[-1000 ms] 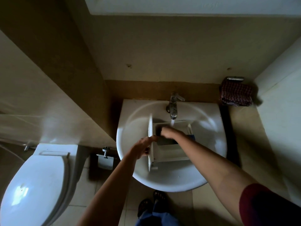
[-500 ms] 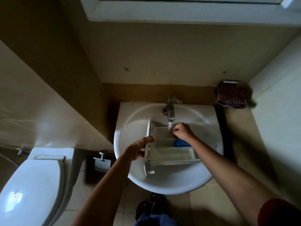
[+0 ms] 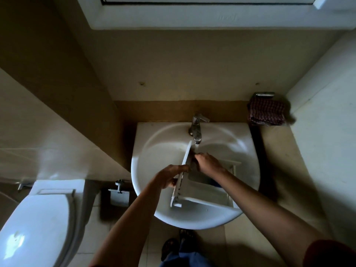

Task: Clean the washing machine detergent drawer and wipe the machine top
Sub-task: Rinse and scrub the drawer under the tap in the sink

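Note:
The white detergent drawer (image 3: 204,191) lies tilted in the white sink (image 3: 192,222), its front panel standing up on the left. My left hand (image 3: 169,177) grips that front panel by its edge. My right hand (image 3: 209,163) reaches into the drawer's far compartment just behind the panel, fingers curled downward. A dark shape lies at its fingertips; I cannot tell whether the hand holds it. Water runs from the chrome tap (image 3: 196,130) onto the drawer's far end. A bit of blue shows inside the drawer beside my right forearm.
A dark red checked cloth (image 3: 266,113) hangs on a holder on the wall right of the sink. A toilet (image 3: 36,228) with its lid down stands at lower left, with a metal paper holder (image 3: 119,195) beside the sink. My feet (image 3: 177,245) are under the basin.
The drawer has swung so its front panel now reaches up to the tap. My right hand moved left from the drawer's middle to just behind the panel. My left hand keeps its grip.

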A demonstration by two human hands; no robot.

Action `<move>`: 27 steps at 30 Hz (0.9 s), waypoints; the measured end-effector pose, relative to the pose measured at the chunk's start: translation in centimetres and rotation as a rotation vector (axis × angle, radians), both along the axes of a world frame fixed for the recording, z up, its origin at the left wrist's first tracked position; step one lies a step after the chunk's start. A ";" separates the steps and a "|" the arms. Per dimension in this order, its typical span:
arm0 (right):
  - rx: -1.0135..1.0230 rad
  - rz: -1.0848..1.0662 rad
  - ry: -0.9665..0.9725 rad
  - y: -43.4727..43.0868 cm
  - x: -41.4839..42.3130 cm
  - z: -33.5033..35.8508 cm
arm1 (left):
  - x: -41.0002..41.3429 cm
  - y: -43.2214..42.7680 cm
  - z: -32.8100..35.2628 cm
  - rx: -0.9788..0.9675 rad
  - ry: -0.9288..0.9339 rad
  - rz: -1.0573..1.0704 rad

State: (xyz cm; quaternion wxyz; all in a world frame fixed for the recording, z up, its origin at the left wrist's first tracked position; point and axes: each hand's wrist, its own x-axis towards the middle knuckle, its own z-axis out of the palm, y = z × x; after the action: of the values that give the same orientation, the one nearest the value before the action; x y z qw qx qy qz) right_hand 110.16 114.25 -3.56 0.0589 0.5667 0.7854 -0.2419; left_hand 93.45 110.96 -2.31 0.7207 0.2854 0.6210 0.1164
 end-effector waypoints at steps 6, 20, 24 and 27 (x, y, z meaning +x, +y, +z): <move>0.000 0.077 0.018 -0.7 0.5 -0.4 | -0.4 0.0 -0.6 0.012 -0.017 0.049; 0.225 -0.093 -0.192 -2.5 -2.1 -0.2 | -0.8 -0.4 -0.7 0.058 -0.027 0.050; 0.174 -0.031 -0.185 -2.0 -1.9 -0.4 | -1.1 -0.5 -0.6 0.050 -0.018 0.106; 0.201 -0.016 -0.195 -1.3 -1.4 0.1 | -1.5 -0.7 -0.4 0.039 -0.029 0.160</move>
State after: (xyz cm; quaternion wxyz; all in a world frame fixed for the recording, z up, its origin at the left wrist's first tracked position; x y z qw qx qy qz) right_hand 108.72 112.92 -3.47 0.0758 0.5968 0.7917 -0.1062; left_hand 91.95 110.28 -2.71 0.7122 0.2473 0.6290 0.1897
